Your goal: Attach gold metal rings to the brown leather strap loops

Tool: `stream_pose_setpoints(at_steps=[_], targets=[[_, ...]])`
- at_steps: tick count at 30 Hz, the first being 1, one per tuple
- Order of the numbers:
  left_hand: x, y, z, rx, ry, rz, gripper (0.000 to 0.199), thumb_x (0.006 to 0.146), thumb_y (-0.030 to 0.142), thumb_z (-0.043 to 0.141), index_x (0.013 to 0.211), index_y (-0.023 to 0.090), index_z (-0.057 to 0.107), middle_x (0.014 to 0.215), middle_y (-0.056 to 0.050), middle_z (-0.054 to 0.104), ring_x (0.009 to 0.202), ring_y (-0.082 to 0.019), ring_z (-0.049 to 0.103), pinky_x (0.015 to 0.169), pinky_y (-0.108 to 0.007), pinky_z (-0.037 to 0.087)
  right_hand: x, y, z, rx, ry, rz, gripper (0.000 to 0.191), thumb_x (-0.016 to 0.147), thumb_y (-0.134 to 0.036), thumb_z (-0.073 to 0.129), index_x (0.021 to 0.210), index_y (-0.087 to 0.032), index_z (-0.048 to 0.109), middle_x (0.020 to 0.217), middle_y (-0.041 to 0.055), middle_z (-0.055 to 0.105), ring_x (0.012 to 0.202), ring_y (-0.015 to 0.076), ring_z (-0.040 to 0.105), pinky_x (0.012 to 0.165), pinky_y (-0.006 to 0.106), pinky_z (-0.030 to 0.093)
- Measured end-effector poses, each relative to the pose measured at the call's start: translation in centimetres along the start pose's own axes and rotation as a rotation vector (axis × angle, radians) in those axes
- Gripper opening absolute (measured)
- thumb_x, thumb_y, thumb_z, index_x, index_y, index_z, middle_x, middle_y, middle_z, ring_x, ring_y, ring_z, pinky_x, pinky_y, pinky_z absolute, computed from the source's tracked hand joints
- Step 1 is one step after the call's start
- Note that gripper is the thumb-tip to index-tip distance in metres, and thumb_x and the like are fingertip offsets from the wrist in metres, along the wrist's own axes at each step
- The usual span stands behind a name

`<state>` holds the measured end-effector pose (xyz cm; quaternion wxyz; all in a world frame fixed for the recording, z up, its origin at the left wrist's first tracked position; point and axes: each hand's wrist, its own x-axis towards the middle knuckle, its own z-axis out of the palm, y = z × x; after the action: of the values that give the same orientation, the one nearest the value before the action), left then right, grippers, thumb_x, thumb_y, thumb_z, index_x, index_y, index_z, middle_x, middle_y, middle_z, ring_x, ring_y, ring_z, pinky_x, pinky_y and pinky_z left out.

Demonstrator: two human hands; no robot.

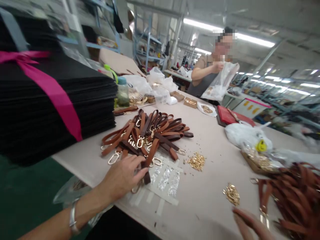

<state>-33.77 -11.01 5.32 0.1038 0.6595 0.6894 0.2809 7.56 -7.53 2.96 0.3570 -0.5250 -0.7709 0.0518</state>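
Observation:
My left hand (126, 178) is closed at the near edge of the table, with its thumb and fingers around a dark brown leather strap (147, 178). Just beyond it lies a tangled heap of brown leather straps (163, 128) with gold-coloured clasps and rings. My right hand (251, 225) is partly in view at the bottom edge, its fingers stretched out and nothing seen in them. Close to those fingertips sits a small pile of gold metal pieces (232, 194). Another pile of small gold pieces (197, 161) is beside the strap heap.
A tall black stack (95, 100) tied with pink ribbon stands at left. More brown straps (297, 196) and an open box (260, 163) are at right. Taped clear film (165, 180) lies on the table. Across it, a person (211, 71) holds up a plastic bag (221, 81).

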Motion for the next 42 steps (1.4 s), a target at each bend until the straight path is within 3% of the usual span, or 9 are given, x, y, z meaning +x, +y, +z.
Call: stream_pose_setpoints(at_steps=[5, 9, 13, 17, 20, 27, 32, 36, 42], targets=[[0.0, 0.7, 1.6, 0.102, -0.033, -0.025, 0.025, 0.091, 0.035, 0.052, 0.105, 0.019, 0.066, 0.098, -0.012, 0.071, 0.094, -0.030, 0.065, 0.085, -0.042, 0.049, 2.8, -3.9, 4.6, -0.042, -0.319, -0.239, 0.026, 0.097, -0.025, 0.046, 0.113, -0.025, 0.066, 0.108, 0.0060, 0.071, 0.101, 0.0219, 0.065, 0.090, 0.036, 0.054], [-1.3, 0.6, 1.3, -0.036, -0.056, 0.060, 0.020, 0.093, 0.028, 0.048, 0.099, 0.020, 0.066, 0.094, -0.008, 0.070, 0.092, -0.025, 0.065, 0.083, -0.038, 0.049, 5.5, -6.3, 8.9, -0.137, -0.370, -0.268, 0.030, 0.098, -0.025, 0.041, 0.120, -0.019, 0.062, 0.105, 0.0100, 0.069, 0.099, 0.0249, 0.064, 0.089, 0.041, 0.052], [-1.3, -0.3, -0.2, -0.046, 0.020, 0.037, 0.024, 0.094, 0.021, 0.044, 0.103, 0.021, 0.066, 0.096, -0.005, 0.069, 0.092, -0.022, 0.065, 0.082, -0.035, 0.049, 6.8, -6.3, 10.6, -0.171, -0.416, -0.220, 0.028, 0.099, -0.027, 0.040, 0.104, -0.022, 0.067, 0.093, 0.0079, 0.068, 0.089, 0.0235, 0.066, 0.083, 0.037, 0.052], [0.8, -0.5, -1.3, 0.008, 0.037, 0.008, 0.023, 0.094, 0.030, 0.048, 0.097, 0.020, 0.068, 0.095, -0.006, 0.068, 0.091, -0.024, 0.064, 0.083, -0.038, 0.048, 7.2, -5.7, 10.8, -0.158, -0.432, -0.200, 0.027, 0.099, -0.028, 0.041, 0.094, -0.022, 0.067, 0.090, 0.0070, 0.067, 0.086, 0.0224, 0.065, 0.079, 0.034, 0.050], [2.4, 0.5, -0.5, 0.017, 0.013, 0.009, 0.024, 0.085, 0.041, 0.061, 0.084, 0.019, 0.070, 0.092, -0.009, 0.067, 0.092, -0.029, 0.061, 0.085, -0.044, 0.047, 7.1, -5.7, 10.7, -0.156, -0.407, -0.217, 0.027, 0.099, -0.029, 0.040, 0.087, -0.022, 0.064, 0.084, 0.0065, 0.064, 0.081, 0.0220, 0.063, 0.077, 0.034, 0.049], [4.0, 2.5, 1.4, -0.138, -0.024, -0.056, 0.013, 0.072, 0.025, 0.064, 0.060, 0.020, 0.064, 0.073, -0.006, 0.060, 0.081, -0.027, 0.058, 0.078, -0.042, 0.045, 6.3, -5.7, 9.5, 0.141, -0.302, -0.099, 0.025, 0.098, -0.032, 0.041, 0.092, -0.021, 0.063, 0.090, 0.0060, 0.067, 0.084, 0.0202, 0.064, 0.077, 0.032, 0.050], [5.1, 2.8, 0.0, -0.470, -0.100, -0.076, 0.019, 0.084, 0.035, 0.056, 0.086, 0.021, 0.068, 0.077, -0.002, 0.067, 0.069, -0.019, 0.062, 0.065, -0.033, 0.049, 5.6, -6.1, 8.1, 0.396, -0.303, 0.187, 0.025, 0.089, -0.042, 0.057, 0.092, -0.021, 0.070, 0.089, 0.0055, 0.073, 0.082, 0.0215, 0.067, 0.076, 0.032, 0.052], [5.6, 3.9, -1.0, -0.759, -0.095, -0.114, 0.026, 0.090, 0.042, 0.052, 0.103, 0.020, 0.058, 0.094, -0.005, 0.072, 0.082, -0.019, 0.070, 0.076, -0.035, 0.056, 5.2, -7.4, 7.1, 0.697, -0.320, 0.393, 0.028, 0.081, -0.046, 0.068, 0.090, -0.019, 0.071, 0.072, 0.0019, 0.068, 0.067, 0.0175, 0.063, 0.064, 0.028, 0.051], [3.7, 7.6, 0.5, -1.497, -0.331, -0.491, 0.031, 0.088, 0.047, 0.063, 0.103, 0.023, 0.053, 0.084, -0.004, 0.073, 0.074, -0.023, 0.074, 0.070, -0.041, 0.060, 4.7, -9.6, 6.1, 1.036, -0.326, 0.506, 0.021, 0.080, -0.039, 0.075, 0.084, -0.019, 0.070, 0.066, 0.0005, 0.068, 0.062, 0.0143, 0.062, 0.063, 0.026, 0.052]])
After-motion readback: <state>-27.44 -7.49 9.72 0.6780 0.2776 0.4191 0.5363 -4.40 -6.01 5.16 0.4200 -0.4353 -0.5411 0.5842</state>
